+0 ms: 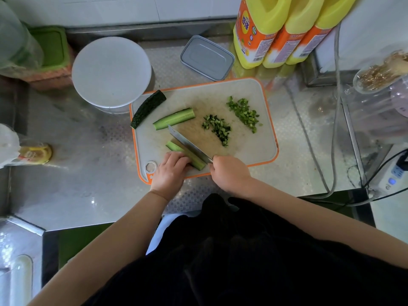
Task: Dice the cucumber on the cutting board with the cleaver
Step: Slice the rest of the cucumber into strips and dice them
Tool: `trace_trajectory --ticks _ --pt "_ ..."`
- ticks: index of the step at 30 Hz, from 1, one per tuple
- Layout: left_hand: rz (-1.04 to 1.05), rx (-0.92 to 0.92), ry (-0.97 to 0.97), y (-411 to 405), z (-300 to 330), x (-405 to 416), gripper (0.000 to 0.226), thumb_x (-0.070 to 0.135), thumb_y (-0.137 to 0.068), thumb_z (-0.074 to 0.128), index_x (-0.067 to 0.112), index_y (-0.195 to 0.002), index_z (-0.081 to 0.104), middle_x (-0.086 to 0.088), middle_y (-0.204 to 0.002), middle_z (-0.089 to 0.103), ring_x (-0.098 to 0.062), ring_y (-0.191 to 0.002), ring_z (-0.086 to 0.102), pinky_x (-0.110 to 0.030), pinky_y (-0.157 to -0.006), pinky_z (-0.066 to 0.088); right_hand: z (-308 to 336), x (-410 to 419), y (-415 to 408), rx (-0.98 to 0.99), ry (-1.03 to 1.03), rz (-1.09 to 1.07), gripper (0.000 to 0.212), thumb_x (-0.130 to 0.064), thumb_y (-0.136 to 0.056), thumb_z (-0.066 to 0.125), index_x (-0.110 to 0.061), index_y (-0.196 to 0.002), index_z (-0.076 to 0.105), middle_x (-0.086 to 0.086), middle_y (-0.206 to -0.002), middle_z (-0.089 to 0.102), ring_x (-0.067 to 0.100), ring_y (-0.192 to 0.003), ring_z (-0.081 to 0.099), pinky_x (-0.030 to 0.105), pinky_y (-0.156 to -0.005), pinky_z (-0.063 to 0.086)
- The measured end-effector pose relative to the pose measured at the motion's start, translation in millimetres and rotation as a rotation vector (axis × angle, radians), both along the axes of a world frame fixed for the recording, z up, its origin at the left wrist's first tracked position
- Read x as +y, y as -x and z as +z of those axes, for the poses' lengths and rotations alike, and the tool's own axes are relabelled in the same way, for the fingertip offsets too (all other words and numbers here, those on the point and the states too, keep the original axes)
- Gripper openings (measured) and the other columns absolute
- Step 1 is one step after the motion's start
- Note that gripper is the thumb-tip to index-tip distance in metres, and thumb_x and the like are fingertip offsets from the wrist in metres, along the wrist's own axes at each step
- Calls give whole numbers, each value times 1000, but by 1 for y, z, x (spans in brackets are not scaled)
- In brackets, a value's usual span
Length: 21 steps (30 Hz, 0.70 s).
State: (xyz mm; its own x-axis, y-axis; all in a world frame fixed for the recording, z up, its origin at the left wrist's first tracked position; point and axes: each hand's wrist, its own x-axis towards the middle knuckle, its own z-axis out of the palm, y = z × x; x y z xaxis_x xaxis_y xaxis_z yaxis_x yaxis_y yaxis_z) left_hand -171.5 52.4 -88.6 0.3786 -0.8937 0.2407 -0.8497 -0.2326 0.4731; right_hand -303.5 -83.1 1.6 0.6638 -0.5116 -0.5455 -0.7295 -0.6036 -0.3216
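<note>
A white cutting board (260,138) with an orange rim lies on the steel counter. My left hand (171,171) presses down on a cucumber strip (198,163) at the board's near edge, fingers curled over it. My right hand (229,173) grips the handle of the cleaver (187,143), whose blade lies lengthwise along that strip. Another cucumber strip (175,118) and a dark-skinned cucumber piece (148,109) lie at the board's far left. Two piles of diced cucumber (217,128) (244,112) sit to the right.
A white round lidded container (111,71) stands just beyond the board's left corner, a grey rectangular box (206,57) behind it. Three yellow bottles (284,34) stand at the back right. Cables (331,151) and a power strip (390,175) lie at the right.
</note>
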Motion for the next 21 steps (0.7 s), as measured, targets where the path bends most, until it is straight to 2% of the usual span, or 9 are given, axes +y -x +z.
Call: trace_trajectory --ticks 3,10,13,21 --pt "-41 -1 23 -4 2 -2 14 24 -91 55 12 -94 63 -5 -98 57 -26 -95 51 -42 -59 55 -2 -2 0 -12 -6 22 22 -25 -99 41 -14 -81 42 2 -69 46 28 -68 51 33 -57 35" --pt "-81 -100 11 -11 9 -5 18 21 -91 53 10 -91 67 -6 -95 58 -25 -94 50 -35 -48 50 -7 -7 -1 -42 -11 77 24 -30 -100 41 -14 -82 43 2 -68 45 26 -66 48 32 -57 34" --pt "-85 -118 14 -12 6 -6 13 21 -91 55 11 -93 64 -3 -98 52 -26 -95 51 -36 -46 51 -6 -12 -3 -40 -19 86 24 -30 -100 41 -14 -82 44 2 -68 45 26 -67 48 32 -57 33" --pt "-105 -98 31 -10 2 -21 10 16 -88 61 14 -98 59 -5 -99 55 -26 -97 50 -37 -51 52 -3 -29 -7 0 -15 67 26 -31 -100 40 -14 -81 44 0 -64 41 27 -69 47 31 -60 35"
